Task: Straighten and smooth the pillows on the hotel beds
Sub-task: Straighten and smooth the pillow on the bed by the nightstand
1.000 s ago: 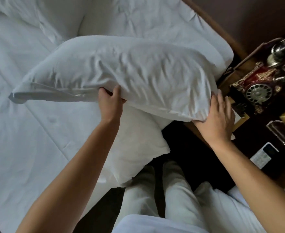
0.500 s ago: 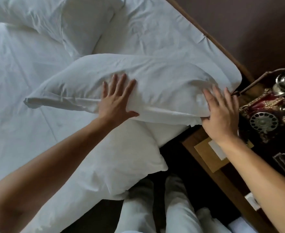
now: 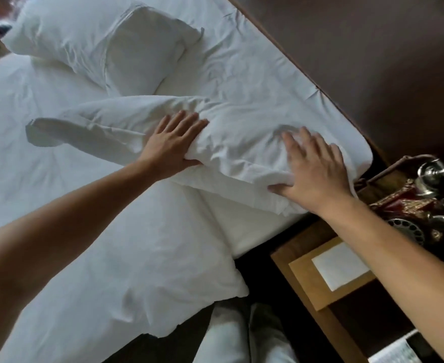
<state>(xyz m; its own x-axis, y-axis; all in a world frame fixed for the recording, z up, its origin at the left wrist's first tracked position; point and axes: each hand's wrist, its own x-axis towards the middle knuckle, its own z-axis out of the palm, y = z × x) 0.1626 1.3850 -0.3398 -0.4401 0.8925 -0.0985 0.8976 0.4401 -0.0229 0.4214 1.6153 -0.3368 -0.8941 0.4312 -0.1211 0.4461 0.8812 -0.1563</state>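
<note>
Atop the creased white fabric pillow (image 3: 228,142) on the white-sheeted bed (image 3: 32,179), pressing with left hand (image 3: 171,145) and right hand (image 3: 317,174), fingers spread flat; probably next, sweeping wrinkles outward.

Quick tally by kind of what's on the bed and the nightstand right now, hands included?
White pillows: 3 (pressed pillow, near pillow, far pillow)
Bare hands: 2 (left hand, right hand)
Red and gold rotary telephone: 1
White paper pad: 1
Total: 7
</note>
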